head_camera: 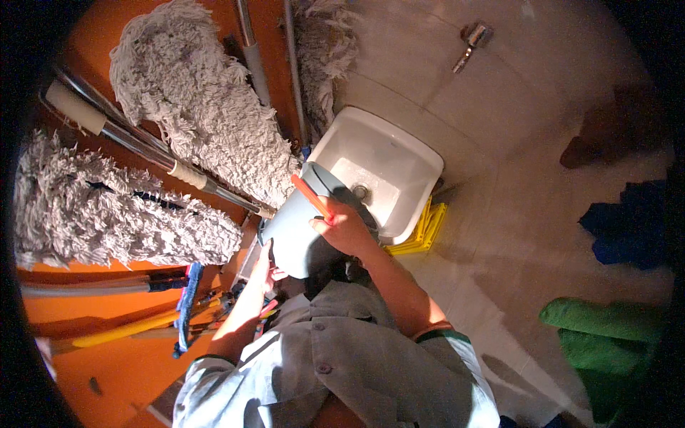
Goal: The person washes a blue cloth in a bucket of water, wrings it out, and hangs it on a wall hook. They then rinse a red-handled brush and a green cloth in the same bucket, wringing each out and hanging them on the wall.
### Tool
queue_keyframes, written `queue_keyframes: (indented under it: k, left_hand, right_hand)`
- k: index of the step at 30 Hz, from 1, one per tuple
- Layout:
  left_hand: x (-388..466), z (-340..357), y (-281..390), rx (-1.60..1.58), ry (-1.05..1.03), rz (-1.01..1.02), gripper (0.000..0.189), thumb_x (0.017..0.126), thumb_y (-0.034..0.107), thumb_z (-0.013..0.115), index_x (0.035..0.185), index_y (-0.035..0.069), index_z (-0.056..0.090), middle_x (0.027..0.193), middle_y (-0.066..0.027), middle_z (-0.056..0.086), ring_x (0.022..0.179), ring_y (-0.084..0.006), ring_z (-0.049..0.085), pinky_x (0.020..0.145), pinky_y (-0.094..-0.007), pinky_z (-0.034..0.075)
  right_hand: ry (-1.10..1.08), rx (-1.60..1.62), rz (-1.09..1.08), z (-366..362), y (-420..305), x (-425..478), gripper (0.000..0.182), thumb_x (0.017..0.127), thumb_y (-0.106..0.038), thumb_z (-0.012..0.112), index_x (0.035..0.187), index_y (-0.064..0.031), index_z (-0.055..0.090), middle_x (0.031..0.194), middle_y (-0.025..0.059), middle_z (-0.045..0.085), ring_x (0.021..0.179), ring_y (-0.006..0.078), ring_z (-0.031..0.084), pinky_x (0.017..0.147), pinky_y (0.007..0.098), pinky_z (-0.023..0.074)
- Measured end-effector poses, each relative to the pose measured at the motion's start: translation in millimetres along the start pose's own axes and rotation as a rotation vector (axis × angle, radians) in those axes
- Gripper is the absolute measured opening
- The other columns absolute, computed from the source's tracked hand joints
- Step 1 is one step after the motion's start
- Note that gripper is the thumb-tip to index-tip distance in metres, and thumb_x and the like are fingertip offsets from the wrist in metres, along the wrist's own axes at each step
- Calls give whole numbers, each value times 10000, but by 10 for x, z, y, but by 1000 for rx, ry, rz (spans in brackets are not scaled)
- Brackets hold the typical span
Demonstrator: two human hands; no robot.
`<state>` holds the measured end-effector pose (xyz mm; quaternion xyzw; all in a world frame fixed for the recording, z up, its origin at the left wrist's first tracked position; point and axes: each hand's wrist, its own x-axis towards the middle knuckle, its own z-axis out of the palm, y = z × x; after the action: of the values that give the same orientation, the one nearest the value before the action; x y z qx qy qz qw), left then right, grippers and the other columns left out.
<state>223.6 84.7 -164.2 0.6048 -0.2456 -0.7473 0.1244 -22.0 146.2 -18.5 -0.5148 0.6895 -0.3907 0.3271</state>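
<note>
A grey-blue plastic bucket [294, 235] is in front of my body and overlaps the near left corner of a white utility sink [428, 160]. My right hand [345, 227] is closed around an orange bar-shaped handle [307, 192] that lies across the bucket's side; whether it belongs to the bucket I cannot tell. Low on the bucket's near left side, my left hand [262, 275] grips it, thumb along the wall and fingers partly underneath. The bucket's inside is hidden from me. A round drain [360, 191] shows in the sink's floor.
Large string mop heads [198, 96] hang along the orange wall [80, 321] at left, among metal poles [139, 147]. Beyond the sink a chrome tap [473, 40] juts from the tiles. Folded yellow plastic [428, 230] stands beside the sink; green cloth [599, 326] and blue cloth [626, 224] are at right.
</note>
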Motion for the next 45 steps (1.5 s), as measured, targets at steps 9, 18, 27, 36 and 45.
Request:
queue_keyframes:
  k: [9, 18, 27, 36, 45]
  left_hand:
    - [-54, -7, 8, -14, -25, 72, 717, 772, 617, 618, 1114, -3, 504, 909, -144, 612, 725, -234, 664, 586, -354, 597]
    - [-379, 389, 411, 152, 12, 207, 528, 857, 484, 610, 1110, 24, 555, 888, -75, 628, 743, -154, 616, 627, -291, 541]
    - [-517, 1066, 767, 477, -202, 741, 388, 858, 335, 664, 1027, -14, 635, 726, -26, 571, 652, -104, 509, 602, -247, 411]
    - [-614, 1433, 767, 819, -20, 904, 536, 798, 383, 694, 1178, 20, 593, 829, -88, 471, 789, -189, 507, 736, -292, 430]
    - [-407, 1047, 751, 773, 112, 929, 557, 777, 300, 715, 1211, -13, 564, 946, -144, 521, 902, -208, 545, 807, -318, 441]
  right_hand:
    - [68, 90, 60, 178, 159, 60, 421, 779, -262, 625, 1132, -37, 588, 903, 220, 648, 868, 360, 644, 751, 405, 514]
    - [155, 125, 147, 215, 433, 74, 327, 796, -263, 618, 1039, -45, 614, 821, 220, 637, 803, 364, 641, 701, 442, 498]
    - [291, 178, 142, 244, 705, 37, 267, 821, -253, 608, 1005, -60, 621, 640, 143, 572, 603, 258, 584, 585, 362, 450]
    - [387, 293, 134, 130, 1168, 83, 336, 873, -144, 610, 1193, -44, 604, 838, -3, 646, 792, 82, 560, 713, 253, 463]
    - [415, 349, 77, -257, 830, 168, 313, 873, -222, 639, 1135, -50, 632, 731, 19, 607, 642, 116, 505, 589, 289, 423]
